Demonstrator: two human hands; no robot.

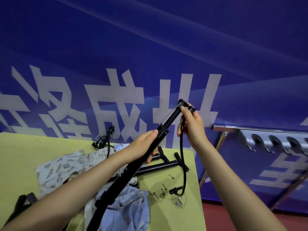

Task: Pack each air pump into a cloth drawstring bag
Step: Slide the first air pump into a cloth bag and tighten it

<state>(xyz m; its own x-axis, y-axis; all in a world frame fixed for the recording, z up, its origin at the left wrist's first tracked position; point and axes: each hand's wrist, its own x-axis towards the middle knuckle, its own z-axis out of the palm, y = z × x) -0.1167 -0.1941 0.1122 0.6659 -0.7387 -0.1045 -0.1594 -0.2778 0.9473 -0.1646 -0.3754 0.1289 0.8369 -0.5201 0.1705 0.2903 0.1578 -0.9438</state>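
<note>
The air pump, a long black tube, is held up off the surface at a slant, its lower end down near the cloth bags and its top end raised toward the blue banner. The left hand is wrapped around the barrel about midway, probably to steady the weight, while the right hand pinches at the top end, where a folding metal piece and the pump's head sit; its fingers are closed on that fitting. The black hose hangs from the top end in a loose loop past the right wrist, its nozzle end dangling near the surface, so it looks as though the person is tidying or folding the top parts before the pump can slide into a bag. The hanging hose is the likeliest snag, since it could catch on the bag mouth. Below the pump lies a blue patterned cloth bag with its drawstring showing, and beside it a pale leaf-printed bag, both crumpled on the yellow-green surface. A second pump lies flat just past the left hand, and another pump with its tangled hose rests at the far edge against the banner. Several small loose needle adapters are scattered near the right edge, close enough to be knocked off. A metal rack stands apart at right.
</note>
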